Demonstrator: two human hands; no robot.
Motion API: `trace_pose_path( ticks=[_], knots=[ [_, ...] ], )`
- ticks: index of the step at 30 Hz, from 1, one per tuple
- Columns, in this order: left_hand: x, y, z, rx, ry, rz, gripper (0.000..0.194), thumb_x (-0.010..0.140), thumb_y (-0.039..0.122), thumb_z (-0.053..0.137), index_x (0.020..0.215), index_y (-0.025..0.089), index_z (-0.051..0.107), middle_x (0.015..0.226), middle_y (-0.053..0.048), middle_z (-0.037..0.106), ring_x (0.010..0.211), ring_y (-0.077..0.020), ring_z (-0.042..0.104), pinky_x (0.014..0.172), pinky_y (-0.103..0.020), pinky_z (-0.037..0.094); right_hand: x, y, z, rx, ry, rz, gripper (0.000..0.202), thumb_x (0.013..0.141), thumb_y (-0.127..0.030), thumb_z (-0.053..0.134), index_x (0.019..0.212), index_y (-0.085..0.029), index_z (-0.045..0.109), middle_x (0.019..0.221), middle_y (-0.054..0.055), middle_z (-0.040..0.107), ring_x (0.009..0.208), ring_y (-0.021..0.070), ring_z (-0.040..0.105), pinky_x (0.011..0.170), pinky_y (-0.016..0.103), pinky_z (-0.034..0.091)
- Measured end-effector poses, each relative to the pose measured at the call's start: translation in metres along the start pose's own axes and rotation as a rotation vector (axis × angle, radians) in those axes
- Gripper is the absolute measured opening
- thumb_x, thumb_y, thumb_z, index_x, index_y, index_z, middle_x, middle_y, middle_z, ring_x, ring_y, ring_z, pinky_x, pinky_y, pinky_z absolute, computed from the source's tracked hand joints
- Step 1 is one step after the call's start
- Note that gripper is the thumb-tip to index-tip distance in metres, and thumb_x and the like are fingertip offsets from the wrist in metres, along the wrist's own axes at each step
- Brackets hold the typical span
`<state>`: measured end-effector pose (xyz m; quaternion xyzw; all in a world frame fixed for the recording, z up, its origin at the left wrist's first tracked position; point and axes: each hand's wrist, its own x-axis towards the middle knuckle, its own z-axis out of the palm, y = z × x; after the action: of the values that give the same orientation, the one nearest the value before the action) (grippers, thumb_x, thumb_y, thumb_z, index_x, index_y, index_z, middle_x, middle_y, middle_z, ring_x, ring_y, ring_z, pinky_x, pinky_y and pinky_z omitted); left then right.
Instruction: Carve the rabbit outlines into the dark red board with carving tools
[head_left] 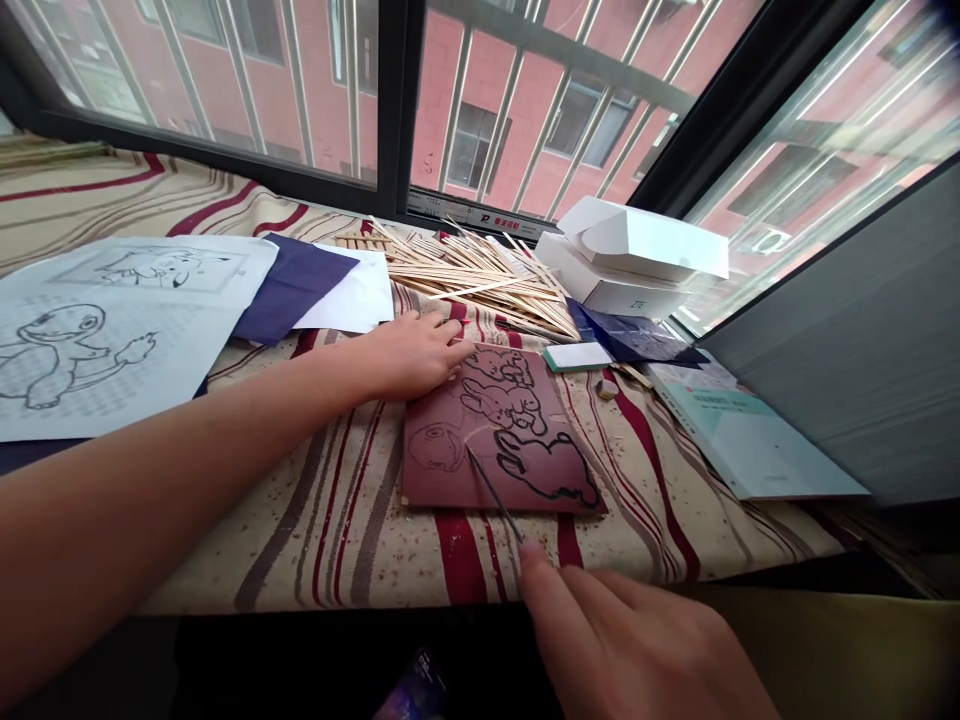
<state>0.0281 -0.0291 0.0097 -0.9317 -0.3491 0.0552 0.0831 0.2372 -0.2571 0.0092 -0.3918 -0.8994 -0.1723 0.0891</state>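
Note:
A reddish-brown carving board [480, 488] with cartoon animals drawn on it lies on the striped cloth. Several of the outlines are thick and black; a rounder head at the left is faint. My left hand [420, 355] rests on the board's upper left edge, fingers spread. In my right hand [622, 630], at the near edge, is a carving tool [496, 497]. Its thin metal shaft slants up to the left, and its tip meets the board beside the faint head. My palm hides the handle.
Thin wooden sticks [495, 280] are heaped behind the board. White boxes [637, 255], a white-and-green eraser [577, 357] and a pale book [757, 440] lie right. Left are drawing sheets [135, 320] and dark blue paper [296, 285]. Crumbs dot the striped cloth [292, 560].

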Motion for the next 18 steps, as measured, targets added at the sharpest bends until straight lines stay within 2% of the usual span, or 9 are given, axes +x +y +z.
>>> trace_pose_path(
  ticks=[9,13,18],
  knots=[
    [0.0,-0.003,0.002,-0.007,0.027,0.035,0.048,0.102,0.032,0.033,0.136,0.017,0.062,0.134,-0.023,0.066,0.122,-0.037,0.058,0.096,-0.05,0.048,0.002,-0.003,-0.004,-0.039,-0.036,0.037,0.024,0.098,-0.006,0.043,0.113,-0.013,0.06,0.066,-0.001,0.064,0.05,0.0153,0.063,0.047,0.031,0.04],
    [0.001,-0.004,0.002,-0.013,0.036,0.053,0.048,0.101,0.031,0.034,0.134,0.016,0.064,0.134,-0.024,0.065,0.123,-0.0368,0.058,0.098,-0.05,0.047,0.008,-0.004,-0.011,0.007,-0.064,0.076,0.02,0.094,-0.007,0.044,0.1,-0.018,0.059,0.066,0.0,0.063,0.048,0.0172,0.059,0.047,0.034,0.036],
    [0.002,-0.005,0.001,-0.061,0.028,0.045,0.047,0.099,0.032,0.037,0.132,0.015,0.066,0.134,-0.025,0.065,0.125,-0.0389,0.058,0.1,-0.053,0.047,0.011,-0.008,-0.015,-0.014,-0.087,0.068,0.026,0.097,-0.009,0.041,0.113,-0.011,0.062,0.067,0.002,0.065,0.051,0.018,0.062,0.049,0.033,0.037]
  ],
)
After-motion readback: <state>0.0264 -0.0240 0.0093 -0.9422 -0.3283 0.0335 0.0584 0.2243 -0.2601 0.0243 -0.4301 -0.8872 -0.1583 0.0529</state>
